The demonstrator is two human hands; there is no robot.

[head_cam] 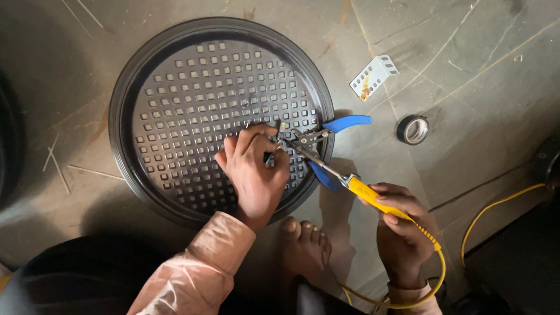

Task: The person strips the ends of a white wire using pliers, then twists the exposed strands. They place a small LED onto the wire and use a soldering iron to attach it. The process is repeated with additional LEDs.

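Observation:
A round black perforated plate (192,87) lies flat on the floor. My left hand (252,169) rests on its right part, fingers pinched on a small part near the holes. My right hand (402,224) grips the yellow handle of a soldering iron (373,195), whose metal shaft runs up-left so that its tip meets the spot by my left fingers. Blue-handled pliers (332,140) lie across the plate's right rim, jaws pointing at the same spot.
A roll of black tape (412,129) and a small white perforated bracket (373,76) lie on the grey floor to the right. A yellow cord (496,207) trails off right. My bare foot (303,245) is below the plate.

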